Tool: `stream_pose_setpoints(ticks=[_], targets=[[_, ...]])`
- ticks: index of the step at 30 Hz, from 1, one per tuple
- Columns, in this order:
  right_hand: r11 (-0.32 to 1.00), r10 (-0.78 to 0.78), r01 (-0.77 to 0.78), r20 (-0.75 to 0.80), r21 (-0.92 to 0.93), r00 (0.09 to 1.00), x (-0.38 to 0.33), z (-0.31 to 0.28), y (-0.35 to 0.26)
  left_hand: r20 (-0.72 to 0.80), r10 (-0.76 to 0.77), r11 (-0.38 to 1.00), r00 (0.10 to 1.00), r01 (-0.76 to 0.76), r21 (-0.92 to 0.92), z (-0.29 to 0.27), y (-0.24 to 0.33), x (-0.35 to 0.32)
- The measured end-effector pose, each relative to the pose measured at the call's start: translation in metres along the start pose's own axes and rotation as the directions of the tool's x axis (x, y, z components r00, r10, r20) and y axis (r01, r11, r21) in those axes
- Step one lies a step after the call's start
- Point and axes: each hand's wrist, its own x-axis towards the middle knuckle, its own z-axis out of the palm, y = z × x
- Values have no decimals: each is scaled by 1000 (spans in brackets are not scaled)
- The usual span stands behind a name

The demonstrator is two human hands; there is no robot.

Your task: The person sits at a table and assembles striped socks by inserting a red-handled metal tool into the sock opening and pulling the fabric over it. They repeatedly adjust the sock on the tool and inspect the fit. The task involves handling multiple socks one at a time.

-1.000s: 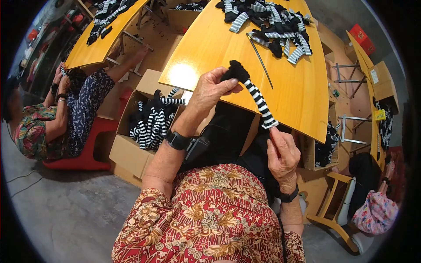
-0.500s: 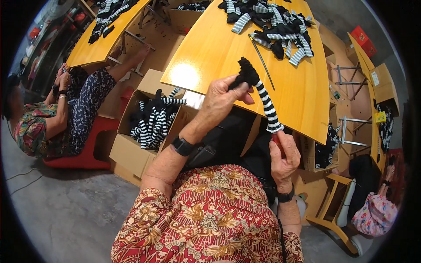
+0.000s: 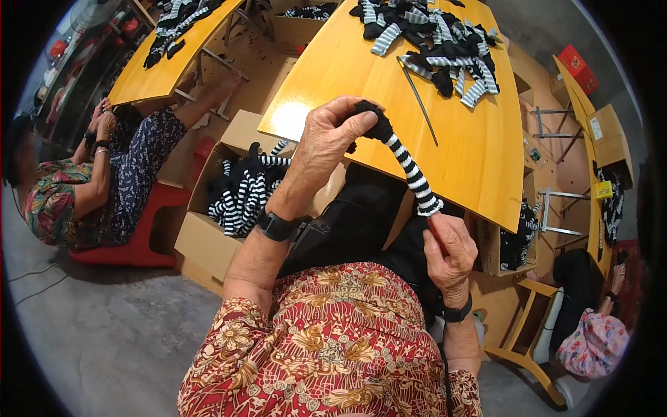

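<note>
A knitted piece with a black end and a black-and-white striped tube [image 3: 414, 172] is stretched between my hands above the table's near edge. My left hand [image 3: 332, 135] pinches its bunched black end between thumb and fingers. Lower and to the right, my right hand [image 3: 451, 251] is closed just below the tube's white rim. The red handle seen in that hand earlier is now covered by my fingers, and whatever it reaches inside the tube is hidden. I cannot tell whether the piece is a glove or a sock.
On the yellow table [image 3: 333, 76] lie a heap of striped and black knit pieces [image 3: 445, 52] and a thin metal rod [image 3: 418, 101]. A cardboard box [image 3: 208, 243] of knits stands left, another box [image 3: 514, 243] right. Seated people [image 3: 76, 187] work on both sides.
My left hand has moved left and a little down, turning over the black end, which is now more gathered in its grip. The red handle in my right hand has gone from sight.
</note>
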Motion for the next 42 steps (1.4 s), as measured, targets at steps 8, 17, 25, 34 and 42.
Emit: stream_pose_setpoints(ticks=[8,17,25,34,42], targets=[[940,223,-251,140,231,965,-11,-11,7,208,-127,929,970,190,-317,-1,-24,-2],[587,588,-624,259,516,767,-20,-5,6,17,-140,955,990,139,-262,10,-11,-8],[761,472,-545,275,352,837,-10,-19,13,148,-185,951,971,215,-222,3,-16,-2],[819,432,-459,155,345,888,-13,-9,13,-34,-136,943,990,119,-309,6,-22,-1],[746,548,-539,100,392,831,-25,4,-2,-106,-58,956,993,25,-291,13,-37,-2]])
